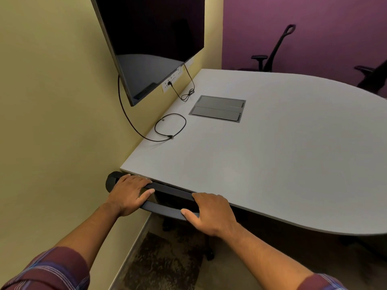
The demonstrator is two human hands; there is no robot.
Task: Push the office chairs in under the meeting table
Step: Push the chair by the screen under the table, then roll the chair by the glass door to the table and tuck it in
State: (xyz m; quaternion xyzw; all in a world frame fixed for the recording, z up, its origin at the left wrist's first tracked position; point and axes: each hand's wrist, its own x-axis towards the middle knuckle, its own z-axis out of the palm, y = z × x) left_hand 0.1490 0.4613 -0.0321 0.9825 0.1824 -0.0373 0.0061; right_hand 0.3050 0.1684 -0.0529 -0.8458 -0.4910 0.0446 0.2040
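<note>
At the lower middle of the frame both hands rest on the top rail of a chair back (167,190), the left hand (127,192) near its rounded left end and the right hand (211,214) further right, spread apart, probably so the push goes straight and the chair does not swivel. Each hand is laid over the rail with fingers curled on top and the thumb on the near side, a loose wrap, not a tight fist. The chair is dark, almost black, with a smooth curved rail and a second bar below it; its back sits right against the near edge of the table (261,164), and the seat is hidden beneath the top, so this chair looks pushed in about as far as it will go. A caster (210,256) shows below on the patterned carpet. It stands close to the yellow wall on the left, which leaves little room sideways. Further up, a loose cable (170,127) and a closed socket hatch (217,108) lie on the pale grey top, under a dark screen (152,38) at upper left. At the upper right, against the purple wall, another chair (272,53) stands behind the far edge, and a third is partly seen at the right border.
</note>
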